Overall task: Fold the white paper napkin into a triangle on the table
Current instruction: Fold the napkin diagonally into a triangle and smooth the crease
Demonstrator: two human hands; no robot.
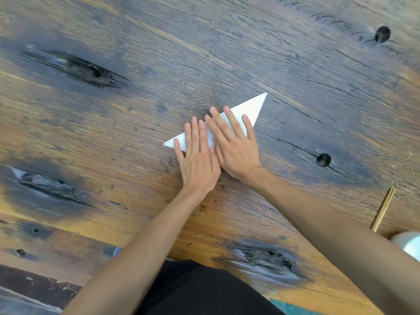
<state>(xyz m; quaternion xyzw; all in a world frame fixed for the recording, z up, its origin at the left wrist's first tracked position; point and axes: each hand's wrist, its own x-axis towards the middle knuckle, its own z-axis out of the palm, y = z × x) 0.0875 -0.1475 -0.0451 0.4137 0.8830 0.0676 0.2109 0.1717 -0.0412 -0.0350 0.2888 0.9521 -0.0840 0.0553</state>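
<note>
The white paper napkin [252, 108] lies flat on the wooden table [113, 123] in a long triangle shape, one tip pointing up right and one tip at the left. My left hand [197, 155] rests palm down on its left part, fingers straight and close together. My right hand [234, 144] lies flat on its middle with fingers spread. The two hands touch side by side and hide the napkin's lower edge. Neither hand grips anything.
The table is dark, weathered wood with knots and a small hole [323, 159]. A pair of thin wooden sticks [383, 209] lies at the right, beside a white rounded object [409, 245] at the frame's edge. My black clothing [204, 289] is at the near edge.
</note>
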